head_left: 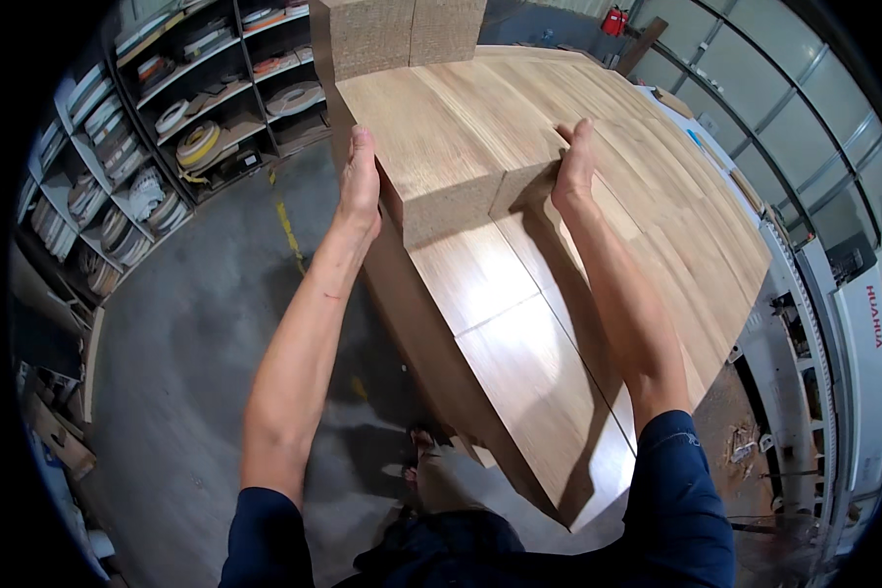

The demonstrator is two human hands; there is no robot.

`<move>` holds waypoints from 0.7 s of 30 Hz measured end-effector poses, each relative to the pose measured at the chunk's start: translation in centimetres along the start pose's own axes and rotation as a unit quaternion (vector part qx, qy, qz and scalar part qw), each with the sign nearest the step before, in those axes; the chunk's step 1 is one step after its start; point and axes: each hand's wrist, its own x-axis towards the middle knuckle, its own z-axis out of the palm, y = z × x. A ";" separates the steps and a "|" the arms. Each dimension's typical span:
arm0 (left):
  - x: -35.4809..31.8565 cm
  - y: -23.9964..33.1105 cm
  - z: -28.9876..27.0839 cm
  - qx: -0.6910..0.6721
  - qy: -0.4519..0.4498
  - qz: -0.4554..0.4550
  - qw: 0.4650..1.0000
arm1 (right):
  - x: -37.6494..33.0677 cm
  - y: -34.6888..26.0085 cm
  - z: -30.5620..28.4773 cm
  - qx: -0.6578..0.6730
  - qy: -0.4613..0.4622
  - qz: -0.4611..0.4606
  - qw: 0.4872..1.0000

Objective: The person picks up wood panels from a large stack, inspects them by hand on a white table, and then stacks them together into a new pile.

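A stack of light wood-veneer panels (pixel 431 137) with raw chipboard edges sits on top of a bigger pile of the same boards (pixel 529 372). My left hand (pixel 360 181) presses flat against the stack's left side. My right hand (pixel 574 167) grips the stack's right front corner, fingers over its top edge. Both hands clasp the stack between them. Another taller block of panels (pixel 397 34) stands behind it.
Metal shelves (pixel 176 118) with rolls of edge banding fill the left wall. Grey concrete floor (pixel 196 343) with a yellow line lies below. A white machine (pixel 853 333) runs along the right. Windows (pixel 784 88) are at upper right.
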 end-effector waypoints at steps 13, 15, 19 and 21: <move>2.2 0.6 -0.4 0.081 0.073 -0.002 0.994 | 0.1 -1.1 -3.2 -0.070 -0.148 0.123 0.979; 3.1 1.3 0.3 0.105 0.037 0.021 0.994 | 2.6 -2.4 -4.7 -0.134 -0.267 0.148 0.943; 5.9 0.7 -1.0 0.117 0.022 0.061 0.991 | 7.1 -3.6 -1.2 -0.200 -0.383 0.126 0.893; 6.8 1.2 -1.1 0.105 -0.012 0.089 0.990 | 8.1 -3.4 2.1 -0.185 -0.391 0.125 0.893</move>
